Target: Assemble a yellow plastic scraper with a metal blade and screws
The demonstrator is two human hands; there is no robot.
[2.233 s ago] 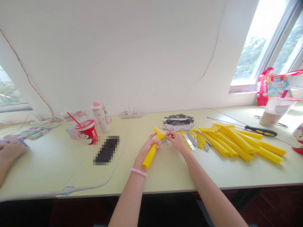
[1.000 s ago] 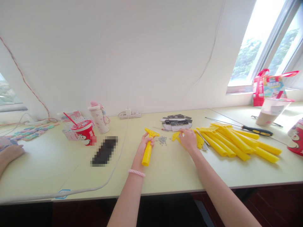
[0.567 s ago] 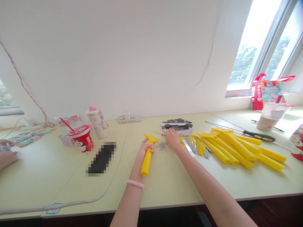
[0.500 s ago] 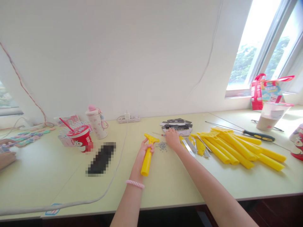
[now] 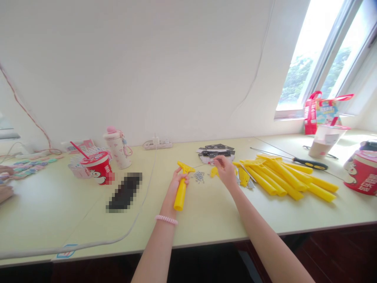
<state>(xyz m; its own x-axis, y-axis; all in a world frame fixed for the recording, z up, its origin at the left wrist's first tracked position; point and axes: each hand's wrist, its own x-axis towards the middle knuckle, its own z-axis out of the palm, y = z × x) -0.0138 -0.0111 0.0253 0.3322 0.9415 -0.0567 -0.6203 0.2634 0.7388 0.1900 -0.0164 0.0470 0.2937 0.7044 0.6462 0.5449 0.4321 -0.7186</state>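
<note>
A sloped white wall (image 5: 147,59) filled the top of the frame, with a bright window (image 5: 309,59) at upper right, and a long pale green desk (image 5: 206,230) ran across the lower half. Toward the right lay a heap of yellow plastic handles (image 5: 279,177), a screwdriver (image 5: 309,163) beyond them; at left stood a red paper cup (image 5: 98,169) and a pink-trimmed water bottle (image 5: 117,153), while a co-worker's hand (image 5: 5,179) sat at the far left edge. Mid-desk, the left hand (image 5: 178,182) was clenched around a yellow plastic scraper (image 5: 180,198) — its long axis nearly upright in the frame, the handle leaning down-left toward the person, the flared head pointing away. The right hand (image 5: 225,171) hung just above a small yellow part (image 5: 214,172), its fingertips pinched; whether they gripped anything was too small to tell. A little heap of screws (image 5: 198,176) lay between the hands — slightly nearer the left.
</note>
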